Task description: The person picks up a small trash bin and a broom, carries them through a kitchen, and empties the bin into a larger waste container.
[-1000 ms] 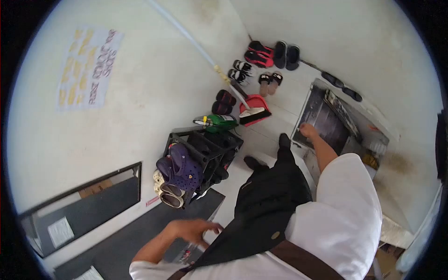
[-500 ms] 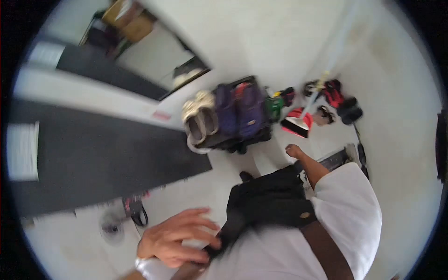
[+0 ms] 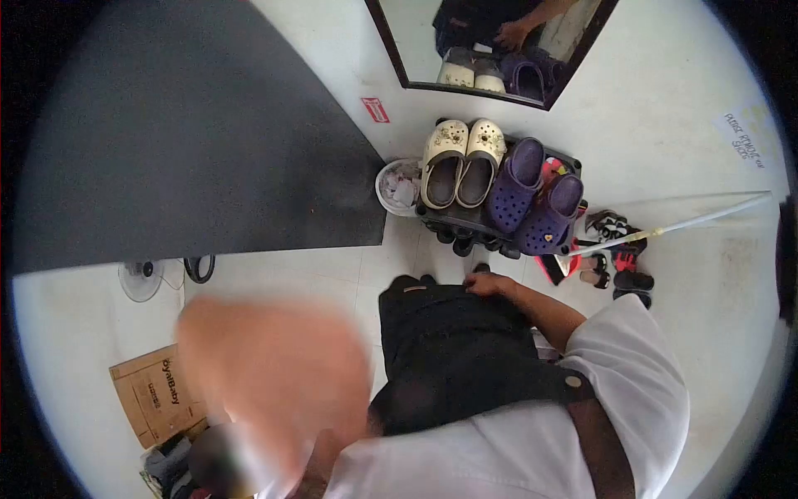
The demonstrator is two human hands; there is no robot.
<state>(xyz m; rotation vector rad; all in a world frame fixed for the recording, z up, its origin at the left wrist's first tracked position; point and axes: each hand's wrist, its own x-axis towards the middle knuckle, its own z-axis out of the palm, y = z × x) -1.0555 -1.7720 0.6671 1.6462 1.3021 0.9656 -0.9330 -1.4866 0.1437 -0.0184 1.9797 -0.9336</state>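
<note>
My left hand is a large motion smear at the lower left, raised close to the camera; its fingers cannot be made out. It is near the brown strap of the black apron that I wear over a white shirt. At the apron's far edge, my right hand has its fingers curled closed on the dark cloth. Beyond it, cream clogs and purple clogs sit on a black shoe rack.
A dark grey table fills the upper left, with a white waste bin at its corner. A mirror hangs above the rack. On the right are a long-handled dustpan and more shoes. A fan and a cardboard box lie left.
The view has turned, bringing the rack and mirror rightward. My right hand has come from beside the apron onto its edge. My left hand has risen closer to the camera and blurred.
</note>
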